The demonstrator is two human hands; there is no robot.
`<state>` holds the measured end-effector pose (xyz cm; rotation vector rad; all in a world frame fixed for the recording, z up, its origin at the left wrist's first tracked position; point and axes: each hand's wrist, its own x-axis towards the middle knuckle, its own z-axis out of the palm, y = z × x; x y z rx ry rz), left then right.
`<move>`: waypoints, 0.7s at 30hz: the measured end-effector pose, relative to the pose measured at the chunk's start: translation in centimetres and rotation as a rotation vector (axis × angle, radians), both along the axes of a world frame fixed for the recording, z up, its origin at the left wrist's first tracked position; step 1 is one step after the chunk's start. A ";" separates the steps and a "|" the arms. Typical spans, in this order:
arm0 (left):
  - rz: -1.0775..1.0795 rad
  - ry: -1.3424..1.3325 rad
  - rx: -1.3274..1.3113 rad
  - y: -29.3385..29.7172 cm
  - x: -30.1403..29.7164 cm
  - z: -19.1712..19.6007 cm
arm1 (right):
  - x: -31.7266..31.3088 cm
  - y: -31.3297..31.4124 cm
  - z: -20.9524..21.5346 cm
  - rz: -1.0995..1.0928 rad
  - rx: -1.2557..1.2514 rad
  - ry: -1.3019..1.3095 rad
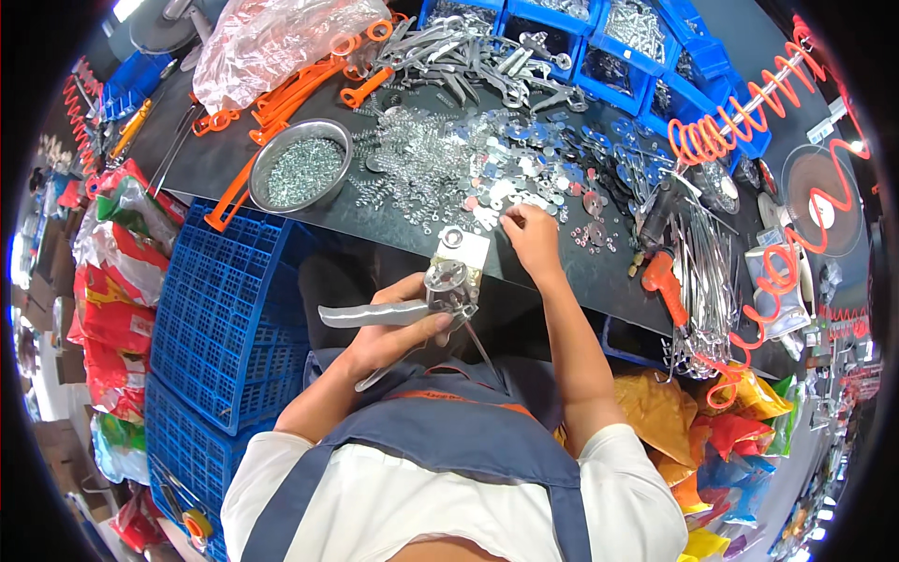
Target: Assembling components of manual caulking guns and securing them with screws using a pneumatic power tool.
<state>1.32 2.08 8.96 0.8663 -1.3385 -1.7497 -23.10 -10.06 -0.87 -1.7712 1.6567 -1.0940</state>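
Left hand (398, 323) clenched on metal tool (426, 300); right hand (532, 236) pinching among washers (496, 192), fingertips' catch indiscernible.

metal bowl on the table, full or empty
Partly full. The round metal bowl stands upright on the dark table, and a layer of small shiny metal parts covers its bottom, below the rim.

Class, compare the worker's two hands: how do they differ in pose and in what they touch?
The left hand is closed around a metal assembly with a long handle; the right hand reaches forward, fingertips among small loose metal parts. The left sits off the bench's near edge; the right rests on the dark bench. Both are bare.
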 end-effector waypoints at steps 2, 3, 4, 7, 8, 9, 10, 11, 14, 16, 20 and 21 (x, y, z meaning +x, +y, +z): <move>0.041 -0.002 -0.004 0.1 0.6 -0.2 | 1.5 -1.9 -0.1 -0.036 -0.017 0.349; 0.040 0.002 -0.002 0.2 0.9 -0.5 | 1.9 -2.7 -0.1 -0.027 -0.025 0.347; 0.041 0.006 0.005 0.5 1.1 -0.7 | 2.5 -3.0 0.2 -0.059 -0.041 0.370; 0.086 0.019 -0.002 0.8 1.3 -0.7 | 2.3 -4.0 1.0 0.058 0.002 0.438; 0.107 0.026 -0.036 0.8 1.4 -0.8 | 1.7 -4.3 1.1 0.149 0.008 0.473; 0.108 0.025 -0.032 0.9 1.5 -0.7 | 1.3 -4.1 1.1 0.175 -0.018 0.502; 0.097 0.013 -0.037 0.8 1.5 -0.6 | 1.0 -4.1 1.1 0.177 -0.018 0.502; 0.085 0.001 -0.042 0.7 1.5 -0.5 | 0.6 -4.0 1.0 0.175 -0.036 0.666; 0.108 -0.003 -0.058 0.6 0.9 -0.5 | -1.1 -2.9 1.1 0.146 -0.140 0.851; 0.147 0.084 0.010 0.9 -0.2 -0.6 | -2.7 -1.3 2.1 0.123 -0.095 0.184; 0.180 0.105 0.001 0.5 -1.4 -2.2 | 1.2 7.6 9.4 0.395 -0.050 -0.312; 0.167 0.115 0.003 0.4 -1.8 -2.0 | 2.0 9.0 10.4 0.406 -0.256 -0.144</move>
